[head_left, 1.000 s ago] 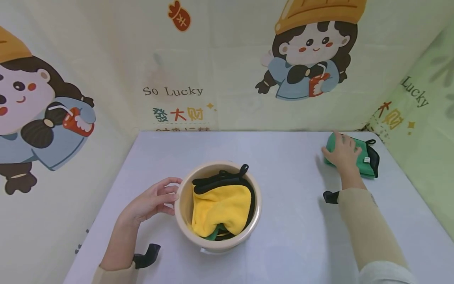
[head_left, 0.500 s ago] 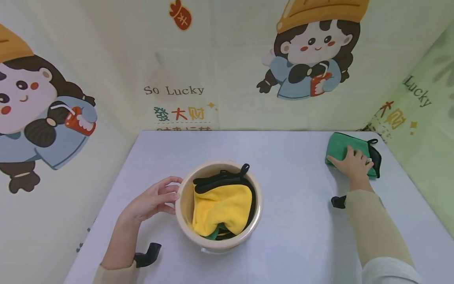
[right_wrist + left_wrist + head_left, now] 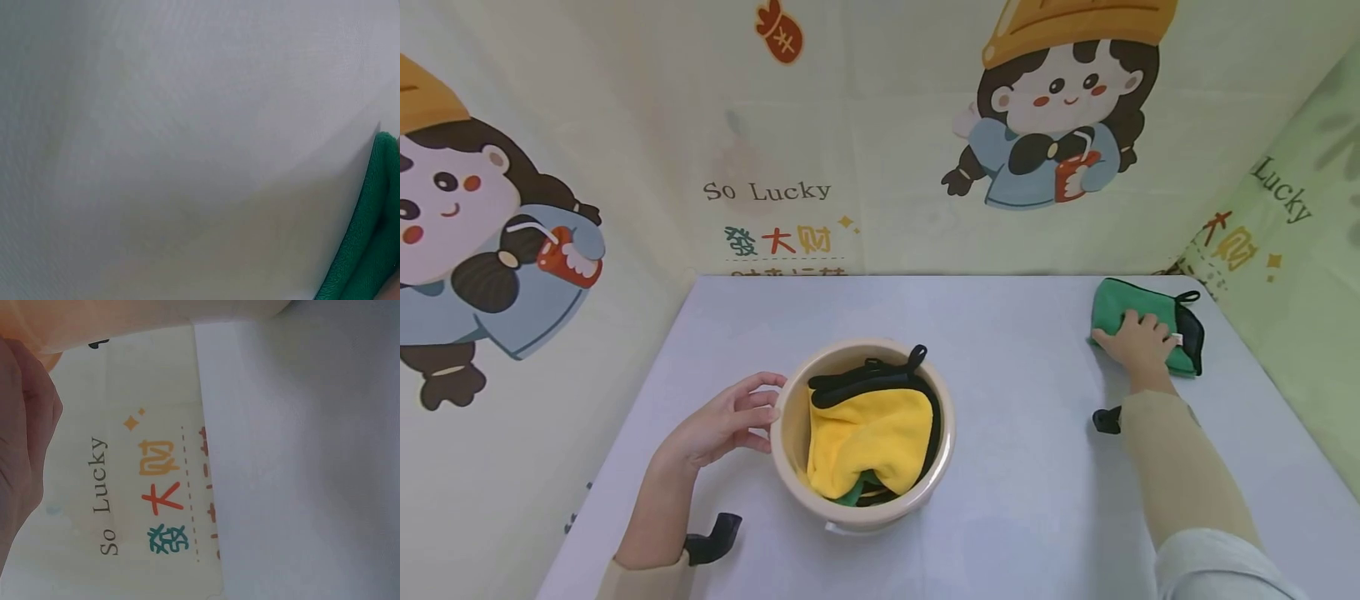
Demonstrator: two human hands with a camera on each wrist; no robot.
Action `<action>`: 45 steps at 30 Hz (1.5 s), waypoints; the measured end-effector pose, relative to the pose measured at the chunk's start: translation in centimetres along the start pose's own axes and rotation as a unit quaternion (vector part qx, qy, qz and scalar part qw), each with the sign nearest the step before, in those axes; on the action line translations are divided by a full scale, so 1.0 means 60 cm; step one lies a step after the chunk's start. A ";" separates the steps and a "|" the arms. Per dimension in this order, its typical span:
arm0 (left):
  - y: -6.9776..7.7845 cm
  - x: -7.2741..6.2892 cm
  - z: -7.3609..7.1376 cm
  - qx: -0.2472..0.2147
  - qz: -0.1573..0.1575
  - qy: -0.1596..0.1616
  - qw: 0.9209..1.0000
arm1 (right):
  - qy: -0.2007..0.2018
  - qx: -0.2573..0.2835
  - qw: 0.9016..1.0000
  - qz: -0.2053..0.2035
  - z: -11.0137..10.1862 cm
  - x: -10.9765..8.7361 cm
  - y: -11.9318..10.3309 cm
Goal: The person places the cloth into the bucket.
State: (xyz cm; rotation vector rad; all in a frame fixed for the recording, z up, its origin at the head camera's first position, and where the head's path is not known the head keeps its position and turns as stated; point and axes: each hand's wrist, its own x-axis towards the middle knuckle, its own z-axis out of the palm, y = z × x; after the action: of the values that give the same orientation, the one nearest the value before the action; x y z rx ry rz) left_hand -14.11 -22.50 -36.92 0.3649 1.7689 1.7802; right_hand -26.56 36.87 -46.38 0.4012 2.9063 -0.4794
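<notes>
A cream bucket (image 3: 782,467) stands on the table in the head view, with a folded yellow towel (image 3: 868,429) with black edging inside it. A bit of green shows below the yellow. My left hand (image 3: 726,425) touches the bucket's left side with loosely bent fingers; in the left wrist view part of that hand (image 3: 25,425) lies below the bucket wall (image 3: 144,315). At the table's far right corner lies a folded green towel (image 3: 1112,304) with a black edge, a loop and a white tag. My right hand (image 3: 1138,346) rests on its near side, fingers spread.
The pale table (image 3: 1000,467) has its back edge against a printed cloth backdrop (image 3: 895,167). Another printed cloth (image 3: 1300,333) rises along the right side. Black wrist mounts (image 3: 715,540) stick out beside both forearms.
My right hand has slid from the green towel's far left part to its near side, shifting right and then slightly back left. The left hand and bucket stay put.
</notes>
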 end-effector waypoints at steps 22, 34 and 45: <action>0.015 0.008 -0.004 -0.008 -0.008 0.002 1.000 | 0.017 -0.028 0.999 -0.028 0.000 -0.001 -0.011; 0.022 0.010 -0.007 -0.009 -0.014 0.005 1.000 | 0.164 -0.013 0.978 -0.126 -0.040 -0.049 -0.087; 0.031 0.014 -0.007 -0.008 -0.022 0.013 1.000 | 0.258 -0.005 0.933 -0.252 -0.113 -0.130 -0.219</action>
State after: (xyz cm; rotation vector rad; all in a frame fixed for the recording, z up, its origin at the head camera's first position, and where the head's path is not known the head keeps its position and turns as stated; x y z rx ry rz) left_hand -15.41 -22.26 -35.32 0.2951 1.7669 1.7744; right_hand -23.74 25.33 -34.62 -0.2870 3.5250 -0.4807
